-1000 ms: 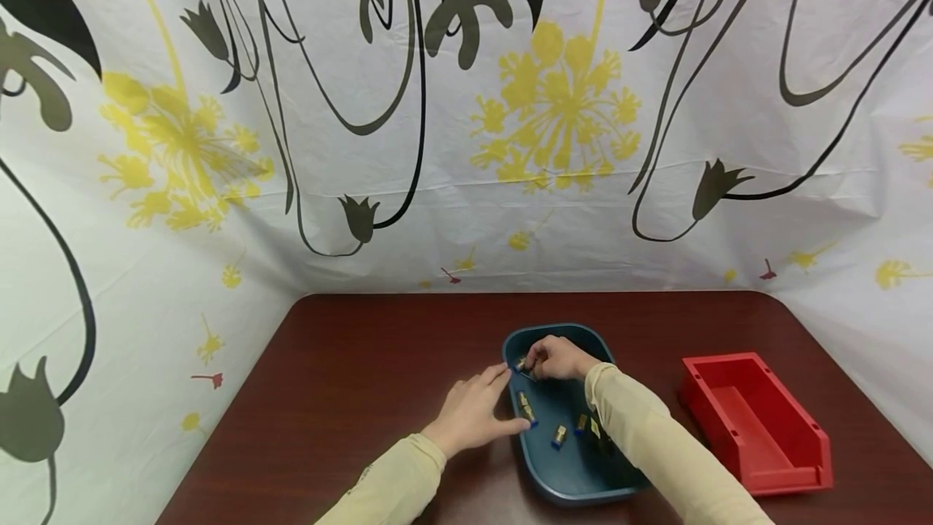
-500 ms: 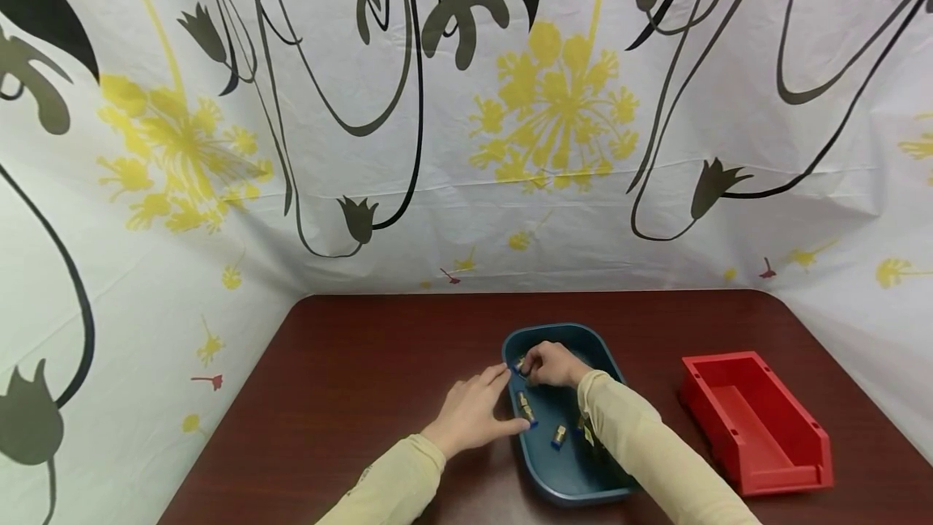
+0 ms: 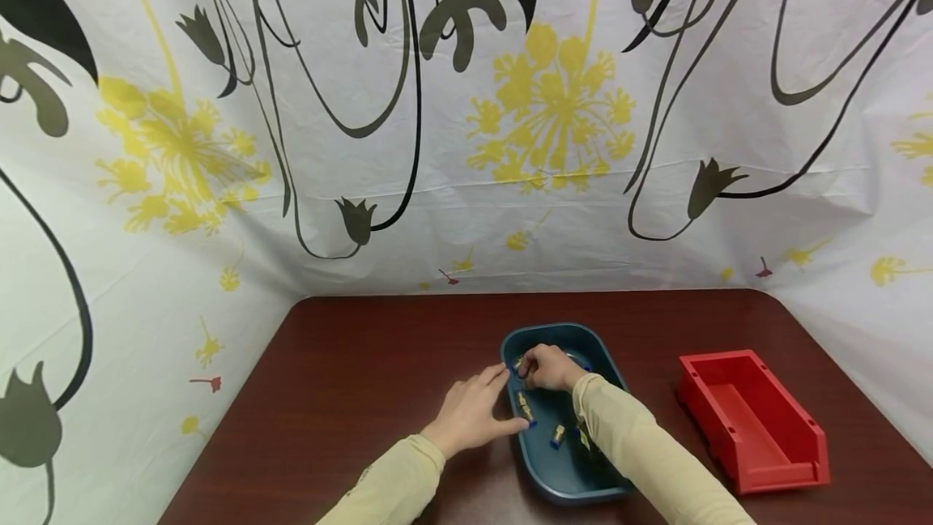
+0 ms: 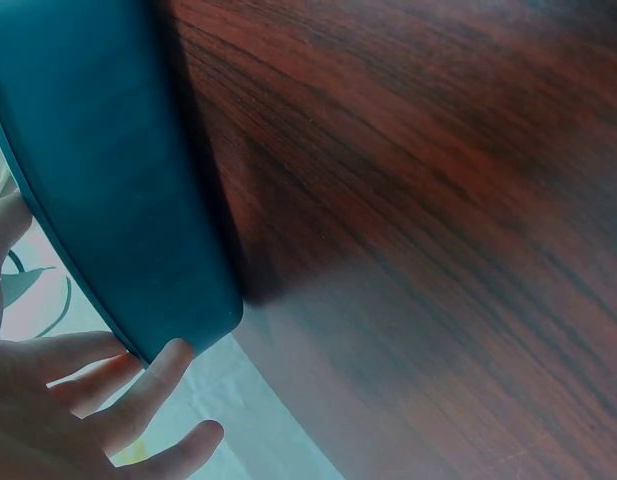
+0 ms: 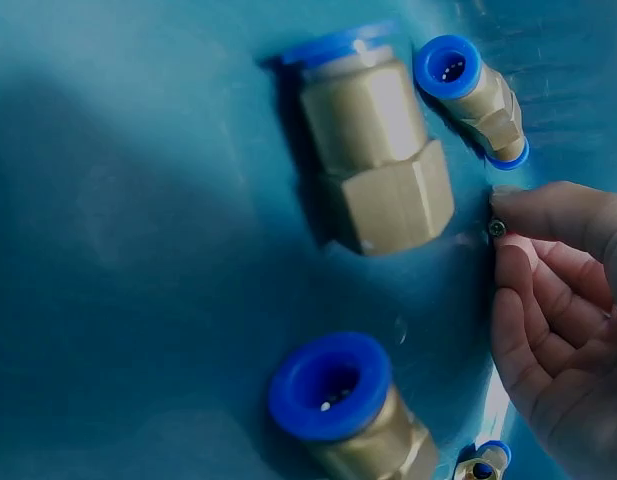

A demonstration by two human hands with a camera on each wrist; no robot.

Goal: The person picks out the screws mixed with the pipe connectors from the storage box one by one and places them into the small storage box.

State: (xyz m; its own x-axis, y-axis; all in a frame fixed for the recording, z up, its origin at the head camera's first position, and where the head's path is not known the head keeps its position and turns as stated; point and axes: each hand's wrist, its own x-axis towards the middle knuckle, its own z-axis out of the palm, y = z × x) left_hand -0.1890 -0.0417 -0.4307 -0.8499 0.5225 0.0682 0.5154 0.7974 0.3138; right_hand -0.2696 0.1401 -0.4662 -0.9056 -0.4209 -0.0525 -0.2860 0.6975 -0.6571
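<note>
My right hand (image 3: pixel 548 367) is inside the blue tray (image 3: pixel 547 483), near its far left wall. Between thumb and index finger it pinches a tiny screw (image 5: pixel 497 228), seen head-on in the right wrist view. Just beyond the thumb lies a brass push-in pneumatic fitting (image 5: pixel 478 95) with blue collars. Larger in that view are two more fittings, one with a hex end (image 5: pixel 388 170) and one facing up with its blue collar (image 5: pixel 333 390). My left hand (image 3: pixel 474 411) rests at the tray's left rim, fingers spread and mostly straight; the left wrist view shows its fingertips over the rim.
A red open-front bin (image 3: pixel 758 420) stands right of the tray on the dark brown table (image 3: pixel 394 363). More fittings (image 3: pixel 557 436) lie in the tray's near half, partly hidden by the right sleeve (image 3: pixel 641 444). A patterned curtain (image 3: pixel 452 225) hangs behind the table.
My right hand has drawn slightly nearer and to the left within the tray, and a blue-collared piece shows behind it. The left hand has stayed at the rim.
</note>
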